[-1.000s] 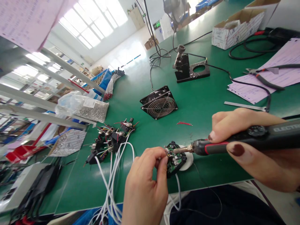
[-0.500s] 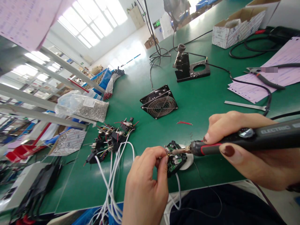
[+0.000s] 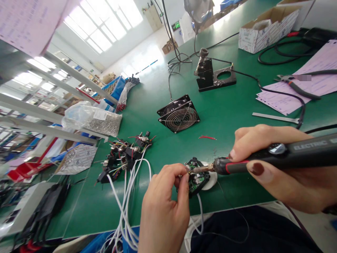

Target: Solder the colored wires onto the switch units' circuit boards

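Observation:
My right hand (image 3: 279,165) is closed around a black soldering iron (image 3: 302,151), its metal tip pointing left onto a circuit board (image 3: 197,179). The green board sits in a black housing over a round white piece (image 3: 210,181) near the table's front edge. At the board's left side my left hand (image 3: 168,203) is closed, thumb and forefinger pinched close to the iron's tip; what they pinch is too small to name. A white cable (image 3: 201,211) runs down from the housing.
Behind the board lie short red wires (image 3: 207,137) and a black fan (image 3: 179,114). An iron stand (image 3: 216,79) is further back. Wired assemblies (image 3: 125,154) with white cables lie left. Pliers (image 3: 300,88) rest on pink papers (image 3: 281,98) at right, near a metal strip (image 3: 275,117).

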Demonstrator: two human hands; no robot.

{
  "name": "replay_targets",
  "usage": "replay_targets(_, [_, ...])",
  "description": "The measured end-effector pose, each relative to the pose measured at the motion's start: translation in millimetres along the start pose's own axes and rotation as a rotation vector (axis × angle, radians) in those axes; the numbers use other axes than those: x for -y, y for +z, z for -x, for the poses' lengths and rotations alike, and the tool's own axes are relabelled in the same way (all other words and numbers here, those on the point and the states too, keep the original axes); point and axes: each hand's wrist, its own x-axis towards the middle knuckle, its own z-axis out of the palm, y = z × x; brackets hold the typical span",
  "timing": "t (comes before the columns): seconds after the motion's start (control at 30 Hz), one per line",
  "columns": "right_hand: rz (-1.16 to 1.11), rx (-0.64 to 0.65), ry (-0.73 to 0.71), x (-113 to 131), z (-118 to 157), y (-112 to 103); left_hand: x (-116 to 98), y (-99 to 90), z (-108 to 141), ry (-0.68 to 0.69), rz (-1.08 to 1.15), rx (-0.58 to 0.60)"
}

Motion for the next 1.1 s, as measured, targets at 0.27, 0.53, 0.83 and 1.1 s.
replay_targets(0.27, [0.017,-0.146,0.001,3.6,5.2,-5.5,-0.9,0.4,-0.5,0.015,0.006,-0.005])
replay_targets(0.53, [0.114,-0.22,-0.051,-4.9,6.1,4.4,5.0,-0.8,-2.2,0.089,-0.029,0.006])
replay_targets(0.83, [0.138,0.124,0.043,-27.8,21.7,16.1,7.6,-2.8,-4.5,0.129,-0.042,0.016])
replay_targets(1.1, [0.171,0.367,0.067,-37.3,28.5,34.2,8.6,-2.1,-4.1,0.145,-0.046,0.017])
